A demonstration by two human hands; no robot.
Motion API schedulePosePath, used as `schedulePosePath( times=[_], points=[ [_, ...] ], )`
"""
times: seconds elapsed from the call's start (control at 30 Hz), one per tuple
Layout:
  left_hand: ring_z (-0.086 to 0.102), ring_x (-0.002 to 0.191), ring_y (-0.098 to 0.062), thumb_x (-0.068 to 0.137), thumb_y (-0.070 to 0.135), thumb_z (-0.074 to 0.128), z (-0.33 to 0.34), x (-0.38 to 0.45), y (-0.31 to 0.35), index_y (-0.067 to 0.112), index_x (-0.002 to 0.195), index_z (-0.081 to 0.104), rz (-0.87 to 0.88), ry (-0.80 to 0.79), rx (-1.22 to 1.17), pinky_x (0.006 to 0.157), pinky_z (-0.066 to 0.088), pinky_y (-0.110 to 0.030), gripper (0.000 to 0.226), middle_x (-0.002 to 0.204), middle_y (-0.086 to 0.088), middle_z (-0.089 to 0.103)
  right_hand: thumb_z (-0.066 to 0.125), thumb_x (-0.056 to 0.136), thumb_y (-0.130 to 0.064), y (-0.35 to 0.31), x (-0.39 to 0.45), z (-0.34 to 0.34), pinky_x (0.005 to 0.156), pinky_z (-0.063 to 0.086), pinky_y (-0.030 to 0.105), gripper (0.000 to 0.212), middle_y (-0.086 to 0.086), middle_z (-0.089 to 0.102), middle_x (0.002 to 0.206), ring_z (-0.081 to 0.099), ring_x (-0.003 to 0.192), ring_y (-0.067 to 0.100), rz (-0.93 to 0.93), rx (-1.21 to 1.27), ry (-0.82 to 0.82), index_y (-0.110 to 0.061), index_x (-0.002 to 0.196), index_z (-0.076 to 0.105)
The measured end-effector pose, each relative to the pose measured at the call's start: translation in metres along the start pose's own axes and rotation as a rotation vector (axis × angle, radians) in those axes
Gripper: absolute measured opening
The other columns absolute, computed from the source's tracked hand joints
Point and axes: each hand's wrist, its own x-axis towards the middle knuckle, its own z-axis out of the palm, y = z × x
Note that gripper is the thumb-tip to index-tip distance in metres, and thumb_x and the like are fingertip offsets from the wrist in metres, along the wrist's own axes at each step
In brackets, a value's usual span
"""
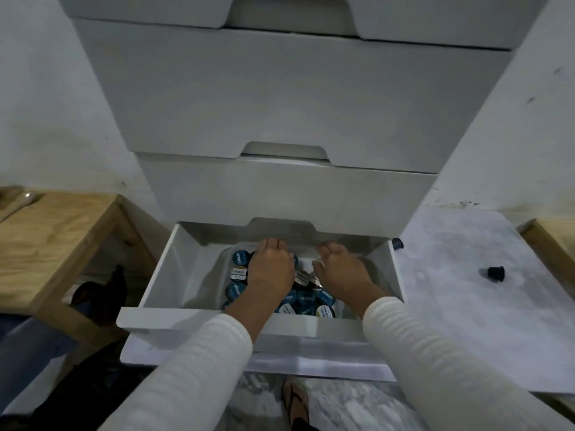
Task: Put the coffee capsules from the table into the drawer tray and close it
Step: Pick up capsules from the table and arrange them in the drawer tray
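The lowest white drawer (155, 275) is pulled out. Inside it a pale tray (224, 255) holds several coffee capsules (239, 258) with blue and white foil lids. Both of my hands reach into the drawer, palms down over the capsules. My left hand (271, 269) covers the middle of the tray with its fingers curled down at the far end. My right hand (340, 270) lies just to the right, fingers bent the same way. The fingertips are hidden, so what they hold is unclear. Two dark capsules remain on the white table: one (495, 272) at the right, one (397, 244) beside the drawer's corner.
Two shut white drawers (280, 98) stack above the open one. A wooden table (53, 241) stands at the left, another wooden edge (553, 241) at the far right. The white table (466, 306) surface spreads to the right. My foot (295, 402) shows on the marbled floor below.
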Motion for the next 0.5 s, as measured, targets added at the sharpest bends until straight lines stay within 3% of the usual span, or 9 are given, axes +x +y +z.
schedulePosePath(
  times=[0.1,0.17,0.23,0.33,0.43,0.5],
  points=[
    [0.042,0.119,-0.029,0.096,0.017,0.04,-0.004,-0.009,0.02,0.001,0.124,0.051,-0.005,0.031,0.0,0.105,0.033,-0.033,0.034,0.129,-0.016,0.051,0.04,0.095,-0.025,0.006,-0.022,-0.009,0.106,0.035,0.036,0.044,0.017,0.048,0.135,0.041,0.129,0.028,-0.053,-0.054,0.135,-0.001,0.132,0.041],
    [0.047,0.117,-0.028,0.09,0.019,0.051,-0.011,-0.015,0.036,-0.002,0.12,0.055,0.006,0.065,0.004,0.104,0.036,-0.031,0.037,0.126,-0.017,0.054,0.038,0.092,-0.027,0.011,-0.036,-0.015,0.098,0.045,0.037,0.043,0.018,0.059,0.122,0.053,0.119,0.03,-0.075,-0.082,0.222,0.0,0.121,0.053],
    [0.064,0.094,-0.023,0.066,0.023,0.076,-0.017,-0.018,0.054,0.0,0.096,0.07,0.045,0.11,-0.024,0.086,0.05,-0.022,0.038,0.099,-0.014,0.069,0.029,0.086,-0.031,0.019,-0.048,-0.025,0.085,0.053,0.037,0.05,0.016,0.066,0.11,0.062,0.107,0.029,-0.082,-0.066,0.28,-0.001,0.11,0.061],
    [0.069,0.085,-0.025,0.065,0.019,0.074,-0.013,-0.015,0.078,-0.002,0.098,0.068,0.107,0.176,-0.102,0.073,0.056,-0.025,0.039,0.089,-0.013,0.071,0.032,0.084,-0.027,0.038,-0.064,-0.041,0.066,0.056,0.028,0.042,0.01,0.069,0.099,0.067,0.091,0.025,-0.067,-0.084,0.374,-0.005,0.1,0.064],
    [0.072,0.076,-0.019,0.06,0.019,0.079,-0.016,-0.013,0.115,0.003,0.09,0.072,0.184,0.229,-0.078,0.06,0.057,-0.023,0.035,0.082,-0.007,0.074,0.039,0.089,-0.021,0.066,-0.076,-0.053,0.067,0.056,0.029,0.031,0.01,0.066,0.102,0.064,0.091,0.024,-0.059,-0.053,0.426,-0.005,0.104,0.061],
    [0.07,0.081,-0.022,0.063,0.014,0.078,-0.016,-0.007,0.14,0.003,0.094,0.071,0.207,0.223,-0.115,0.064,0.059,-0.026,0.034,0.087,-0.009,0.073,0.044,0.091,-0.017,0.091,-0.08,-0.058,0.069,0.054,0.029,0.024,0.009,0.064,0.106,0.061,0.095,0.023,-0.051,-0.055,0.467,-0.006,0.108,0.059]
  ],
)
